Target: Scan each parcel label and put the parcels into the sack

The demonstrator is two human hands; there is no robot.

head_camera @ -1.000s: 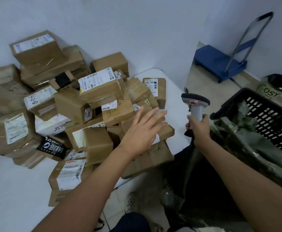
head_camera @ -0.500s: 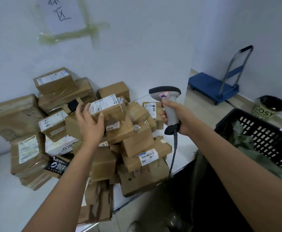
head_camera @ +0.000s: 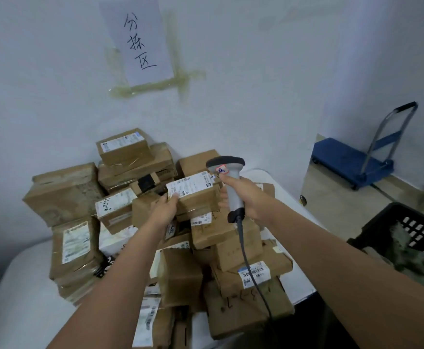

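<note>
My left hand (head_camera: 165,207) is gripping a parcel (head_camera: 197,193) atop the pile on the table (head_camera: 285,195), label turned up, while my right hand (head_camera: 242,197) is holding the scanner (head_camera: 228,182) close over it, aiming to read it.

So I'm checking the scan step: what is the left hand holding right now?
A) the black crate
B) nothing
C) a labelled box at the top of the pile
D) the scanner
C: the left hand grips the box with the white label up, while the right hand holds the scanner beside it.
</note>
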